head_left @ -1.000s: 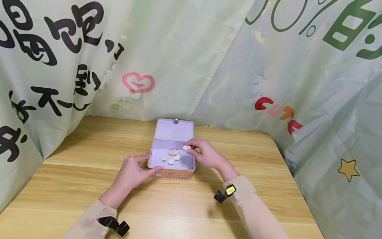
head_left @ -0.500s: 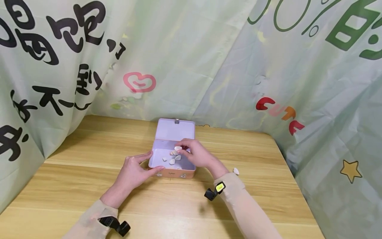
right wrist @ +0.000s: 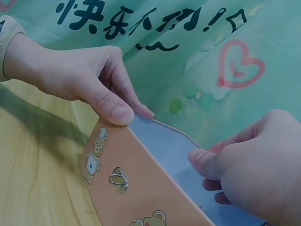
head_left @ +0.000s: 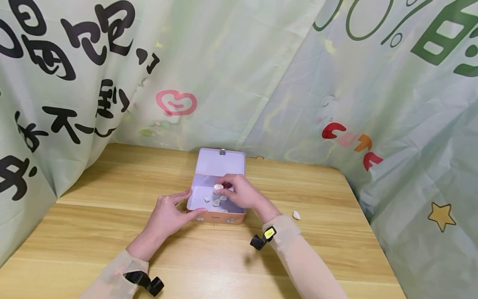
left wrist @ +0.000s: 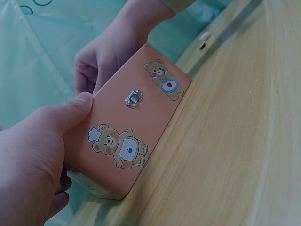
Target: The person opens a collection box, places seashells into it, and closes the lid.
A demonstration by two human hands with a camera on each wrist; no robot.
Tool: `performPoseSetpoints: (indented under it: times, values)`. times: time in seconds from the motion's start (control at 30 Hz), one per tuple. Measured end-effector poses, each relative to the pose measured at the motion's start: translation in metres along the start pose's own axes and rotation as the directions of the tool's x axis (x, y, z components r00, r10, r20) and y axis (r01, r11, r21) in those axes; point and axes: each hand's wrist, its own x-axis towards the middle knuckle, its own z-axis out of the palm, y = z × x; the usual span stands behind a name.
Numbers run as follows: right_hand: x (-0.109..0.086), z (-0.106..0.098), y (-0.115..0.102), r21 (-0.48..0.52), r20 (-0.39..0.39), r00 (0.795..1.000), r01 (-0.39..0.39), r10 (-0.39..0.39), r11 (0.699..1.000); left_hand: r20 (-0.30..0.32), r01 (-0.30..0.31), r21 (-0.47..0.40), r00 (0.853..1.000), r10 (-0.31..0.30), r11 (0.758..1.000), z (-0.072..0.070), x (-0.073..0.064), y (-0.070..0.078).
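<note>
An orange tin box [head_left: 220, 219] with a lilac inside stands on the table, its lid [head_left: 220, 161] raised at the back. My left hand [head_left: 169, 214] grips its left end, thumb over the front rim, as the left wrist view confirms. Above the box's floor, my right hand [head_left: 242, 193] pinches a white seashell [head_left: 218, 188] between thumb and fingers; in the right wrist view this shell is hidden. Several small white shells [head_left: 216, 202] lie inside, partly covered by the right hand. Bear pictures and a metal clasp [left wrist: 134, 98] mark the box's front.
A single white shell [head_left: 296, 215] lies on the wooden table [head_left: 209, 265], right of the box near my right wrist. Printed curtains [head_left: 224, 74] hang close behind the table and along both sides.
My right hand has moved left and slightly down into the box with the shell. The shell on the table has come into view beside the right wrist. My left hand keeps its grip.
</note>
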Motion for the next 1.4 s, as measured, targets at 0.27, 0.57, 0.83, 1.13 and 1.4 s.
performPoseSetpoints:
  times: [0.27, 0.57, 0.83, 1.13, 1.4]
  values:
    - [0.004, 0.002, 0.0, -0.021, 0.0, 1.0, -0.014, 0.014, 1.0, -0.002, -0.004, 0.001, 1.0, 0.004, 1.0, 0.0, 0.0, 0.0]
    - [-0.002, -0.002, -0.001, 0.015, -0.018, 0.998, -0.052, 0.053, 0.999, -0.008, -0.016, -0.003, 1.0, 0.016, 1.0, 0.002, 0.0, -0.001]
    - [-0.02, -0.022, -0.002, 0.042, -0.082, 0.997, 0.009, -0.006, 0.999, 0.006, 0.013, -0.019, 1.0, -0.013, 1.0, 0.001, 0.0, -0.001]
    - [-0.052, -0.043, 0.002, 0.029, -0.16, 0.987, 0.026, -0.022, 0.999, 0.005, 0.013, -0.028, 1.0, -0.013, 1.0, 0.001, 0.0, 0.0]
    - [-0.087, -0.06, 0.015, 0.03, -0.226, 0.974, -0.017, 0.023, 0.999, 0.001, 0.007, -0.02, 1.0, -0.007, 1.0, 0.002, 0.0, 0.0]
